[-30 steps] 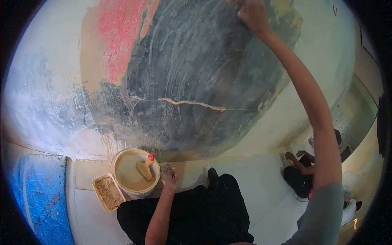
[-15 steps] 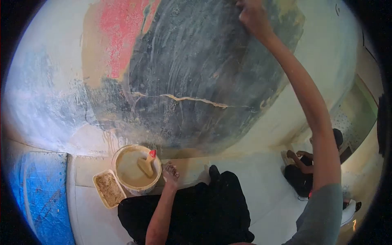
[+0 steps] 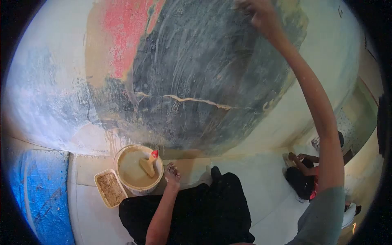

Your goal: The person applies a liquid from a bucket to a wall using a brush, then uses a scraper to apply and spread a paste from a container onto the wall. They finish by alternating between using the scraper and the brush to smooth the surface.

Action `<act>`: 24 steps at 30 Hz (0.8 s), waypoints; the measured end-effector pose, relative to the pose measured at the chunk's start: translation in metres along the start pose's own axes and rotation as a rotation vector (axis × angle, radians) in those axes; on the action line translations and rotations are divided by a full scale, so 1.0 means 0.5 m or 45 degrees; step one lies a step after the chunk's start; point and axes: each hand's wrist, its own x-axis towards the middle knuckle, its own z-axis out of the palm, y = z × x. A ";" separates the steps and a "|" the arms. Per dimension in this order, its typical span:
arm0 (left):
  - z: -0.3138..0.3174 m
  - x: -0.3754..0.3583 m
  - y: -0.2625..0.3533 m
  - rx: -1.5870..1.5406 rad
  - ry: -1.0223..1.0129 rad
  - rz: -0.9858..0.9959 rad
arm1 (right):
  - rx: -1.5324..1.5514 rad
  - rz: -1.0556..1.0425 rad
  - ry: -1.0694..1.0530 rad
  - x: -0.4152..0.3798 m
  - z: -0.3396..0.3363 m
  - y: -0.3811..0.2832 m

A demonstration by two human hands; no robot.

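Note:
My right hand (image 3: 261,17) is raised high against the dark grey patch of the wall (image 3: 196,61), its fingers bent and slightly blurred near the top edge; whatever is in them I cannot make out. Low down, my left hand (image 3: 172,174) hangs with curled, dusty fingers and nothing visible in it. Just left of it stands a round bucket (image 3: 161,179) of cloudy, tan liquid. A wide brush or scraper (image 3: 148,166) with a red-tipped handle rests in the bucket. A pale crack (image 3: 196,100) runs across the dark patch.
Beside the bucket sits a rectangular tub (image 3: 110,189) of brown crumbly material. Blue sheeting (image 3: 45,192) lies at the left. My black-clad legs (image 3: 204,208) are folded below. Another person (image 3: 304,173) sits by the wall at right, partly behind my right arm.
My right hand has shifted slightly to the right on the dark patch. The whole view has moved a little. My left hand stays by the bucket.

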 end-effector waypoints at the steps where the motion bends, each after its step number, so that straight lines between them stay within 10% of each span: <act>1: -0.001 0.016 -0.006 0.000 -0.013 -0.005 | 0.001 -0.231 -0.218 -0.006 -0.005 -0.012; 8: -0.021 0.037 -0.006 -0.044 -0.055 -0.069 | 0.210 0.247 0.167 -0.004 0.025 -0.022; 11: -0.025 0.032 -0.014 -0.067 -0.053 -0.055 | 0.136 -0.037 -0.224 -0.006 0.007 0.004; 14: -0.032 0.034 -0.022 -0.040 -0.166 0.042 | 0.015 0.381 0.238 -0.013 0.023 -0.009; 17: -0.020 0.021 -0.004 -0.091 -0.052 -0.118 | -0.258 -0.295 0.117 -0.006 0.020 -0.007; 19: -0.011 0.002 -0.007 -0.114 -0.045 -0.045 | 0.083 0.546 -0.002 0.031 -0.036 -0.012; 24: -0.032 0.032 -0.011 -0.071 -0.142 -0.037 | -0.077 0.048 0.016 0.000 0.020 0.028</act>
